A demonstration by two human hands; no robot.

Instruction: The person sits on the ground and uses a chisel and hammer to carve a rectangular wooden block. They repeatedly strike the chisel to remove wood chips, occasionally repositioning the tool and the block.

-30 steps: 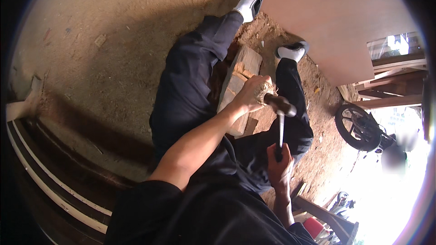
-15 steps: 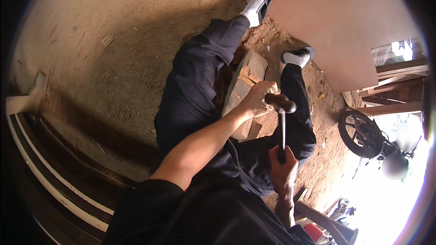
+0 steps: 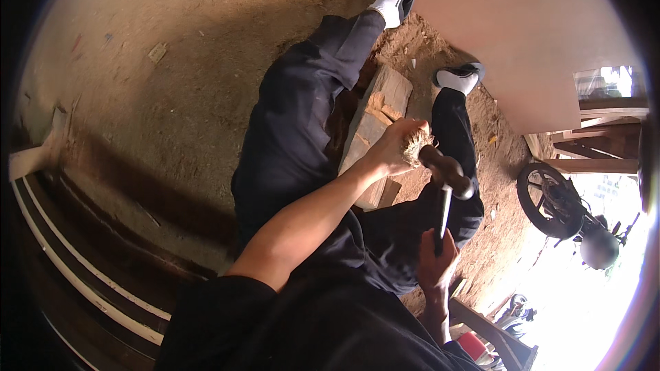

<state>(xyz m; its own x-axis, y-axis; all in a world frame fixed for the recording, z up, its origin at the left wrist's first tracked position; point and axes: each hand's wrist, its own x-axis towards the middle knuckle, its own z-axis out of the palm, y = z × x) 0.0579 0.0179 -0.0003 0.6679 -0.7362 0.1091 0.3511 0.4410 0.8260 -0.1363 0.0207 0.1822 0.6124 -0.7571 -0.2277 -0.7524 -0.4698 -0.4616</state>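
My left hand (image 3: 399, 145) is closed around a wooden handle with a splintered, frayed end (image 3: 416, 147). Its other end is hidden behind the hand, so I cannot tell what tool it belongs to. In my right hand (image 3: 437, 260) is a hammer (image 3: 447, 173) with a dark head, a pale metal shaft and a black grip. The hammer's head is close to the frayed end, on its right; whether they touch is unclear. Beneath and beyond my left hand lies a thick block of wood (image 3: 390, 91) with a rough, chipped notch, set between my legs.
My legs in dark trousers (image 3: 275, 124) flank the block on the dirt floor (image 3: 199, 89). A large flat board (image 3: 515, 34) lies at the upper right. Pale wooden slats (image 3: 89, 275) fill the lower left. A motorcycle (image 3: 550, 200) stands at the right, near stacked timber (image 3: 595, 148).
The hammer's head has shifted right and slightly down, away from the frayed handle end. My right hand has moved a little to the right, while my left hand keeps its hold.
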